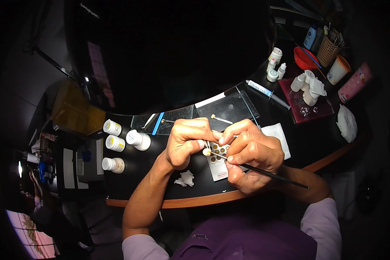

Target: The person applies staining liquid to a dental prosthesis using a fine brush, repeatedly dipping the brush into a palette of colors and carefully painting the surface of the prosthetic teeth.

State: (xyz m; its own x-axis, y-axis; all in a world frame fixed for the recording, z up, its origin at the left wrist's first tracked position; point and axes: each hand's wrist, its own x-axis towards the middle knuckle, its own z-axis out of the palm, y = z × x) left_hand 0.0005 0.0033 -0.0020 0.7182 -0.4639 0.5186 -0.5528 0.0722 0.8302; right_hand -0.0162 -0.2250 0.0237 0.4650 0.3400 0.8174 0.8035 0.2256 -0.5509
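Observation:
A small cream-coloured dental crown (pixel 206 152) is held up over the table's front part, at the end of slim metal tweezers (pixel 208 144). My left hand (pixel 185 141) is closed around these tweezers; much of them is hidden by the fingers. My right hand (pixel 258 154) grips a thin dark-handled brush (pixel 275 175) like a pen, its tip at the crown's right side. Whether tip and crown touch is too small to tell. The fingertips of both hands are close together. Beneath them lies a white palette card (pixel 220 173) with rows of brownish round spots, partly covered by my right hand.
White jars (pixel 115 143) stand at left, a crumpled tissue (pixel 185 178) near the front edge. Behind my hands lie glass slabs (pixel 223 110). At right are a syringe (pixel 266 93), a dark red tray (pixel 318 110) with bottles, and a red bowl (pixel 304 58). A large black lamp (pixel 169 52) hangs overhead.

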